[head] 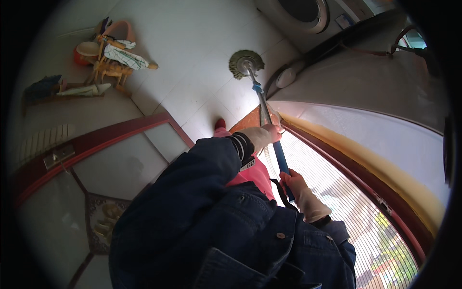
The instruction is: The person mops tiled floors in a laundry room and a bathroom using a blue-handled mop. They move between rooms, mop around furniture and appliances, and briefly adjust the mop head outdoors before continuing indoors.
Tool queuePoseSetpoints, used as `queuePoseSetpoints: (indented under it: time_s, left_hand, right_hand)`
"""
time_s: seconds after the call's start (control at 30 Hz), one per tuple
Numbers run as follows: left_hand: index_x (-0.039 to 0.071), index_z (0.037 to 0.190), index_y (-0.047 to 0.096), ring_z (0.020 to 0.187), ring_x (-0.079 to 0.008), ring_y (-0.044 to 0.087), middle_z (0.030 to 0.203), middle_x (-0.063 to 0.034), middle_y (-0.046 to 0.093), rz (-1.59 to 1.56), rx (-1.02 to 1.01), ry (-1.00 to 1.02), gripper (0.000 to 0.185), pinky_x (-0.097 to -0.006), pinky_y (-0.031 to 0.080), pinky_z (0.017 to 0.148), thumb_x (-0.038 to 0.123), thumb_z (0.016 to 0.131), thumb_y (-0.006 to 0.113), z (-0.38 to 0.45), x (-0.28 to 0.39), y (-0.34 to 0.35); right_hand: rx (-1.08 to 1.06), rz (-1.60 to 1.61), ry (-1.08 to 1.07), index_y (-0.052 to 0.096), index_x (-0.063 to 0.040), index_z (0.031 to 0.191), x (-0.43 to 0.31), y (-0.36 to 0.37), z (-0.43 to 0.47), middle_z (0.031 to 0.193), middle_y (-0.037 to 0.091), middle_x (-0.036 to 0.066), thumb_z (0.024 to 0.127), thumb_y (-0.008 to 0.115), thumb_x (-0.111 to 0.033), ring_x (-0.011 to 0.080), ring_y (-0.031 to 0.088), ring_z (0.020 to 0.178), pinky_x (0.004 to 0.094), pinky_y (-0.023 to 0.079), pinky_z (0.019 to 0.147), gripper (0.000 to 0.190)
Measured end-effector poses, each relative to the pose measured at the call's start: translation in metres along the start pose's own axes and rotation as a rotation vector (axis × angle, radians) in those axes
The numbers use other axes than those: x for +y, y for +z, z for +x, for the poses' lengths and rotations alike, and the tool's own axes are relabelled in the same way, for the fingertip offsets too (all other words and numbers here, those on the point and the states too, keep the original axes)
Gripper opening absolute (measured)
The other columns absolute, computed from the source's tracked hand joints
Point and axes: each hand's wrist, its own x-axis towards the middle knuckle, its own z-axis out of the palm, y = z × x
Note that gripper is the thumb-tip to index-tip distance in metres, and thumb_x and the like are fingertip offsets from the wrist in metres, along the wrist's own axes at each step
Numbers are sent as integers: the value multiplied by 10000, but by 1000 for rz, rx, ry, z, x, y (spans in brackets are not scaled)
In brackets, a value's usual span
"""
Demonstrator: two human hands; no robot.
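Observation:
A spin mop (247, 65) with a round head of olive-green strands rests on the tiled floor ahead of me. Its metal pole (264, 104), with a blue collar, slants back to a blue grip (280, 157). My left hand (270, 134) is closed around the pole near the top of the grip. Lower down, nearer my body, my right hand (293, 182) grips the blue handle. A black strap (283, 195) hangs beside the right hand. My denim jacket and pink trousers fill the lower part of the view.
A red-framed glass door (119, 159) stands at left. Bright striped panelling (346, 202) lies at right. A wooden chair (112, 68) holds a checked cloth, near a pink basin (121, 30) and red container (81, 56). A front-loading washing machine (321, 21) is at upper right.

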Motion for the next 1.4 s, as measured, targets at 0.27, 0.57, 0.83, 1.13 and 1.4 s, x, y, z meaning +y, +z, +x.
queuePoseSetpoints:
  time_s: [0.27,0.57,0.83,1.13,1.4]
  left_hand:
    - [60,1295,515,1021,-299,624,1099,-186,641,-119,-248,-5,605,-367,470,932,458,846,589,-68,26,91]
    - [40,1154,620,1069,-339,600,1127,-185,636,-196,-261,-55,579,-417,468,929,519,844,523,-131,15,39]
    - [90,1001,623,493,-212,593,630,-92,602,-610,194,-346,287,-349,501,466,343,883,560,-136,-96,-44]
    - [85,1123,561,753,-215,508,854,-13,541,-736,333,-234,379,-320,461,666,269,800,634,-128,-158,2]
    - [94,1154,577,1036,-259,600,1080,-52,648,198,-9,345,380,-353,498,889,305,840,605,-99,-43,80]
  right_hand:
    - [-41,5,171,567,14,1098,74,-59,-61,693,598,63,889,629,-181,127,544,558,260,447,506,293]
    - [-89,-384,127,615,-22,1126,30,-50,-77,746,615,11,872,675,-213,90,544,595,255,463,551,324]
    - [-279,-602,159,550,-9,960,-57,61,32,612,542,77,894,606,-147,157,499,422,302,402,383,163]
    - [-274,-729,82,528,3,971,-35,94,38,570,516,92,863,568,-143,175,474,389,322,363,358,186]
    - [-34,-620,205,558,-35,1120,-13,-7,-70,588,518,66,897,596,-125,141,492,411,297,384,347,244]
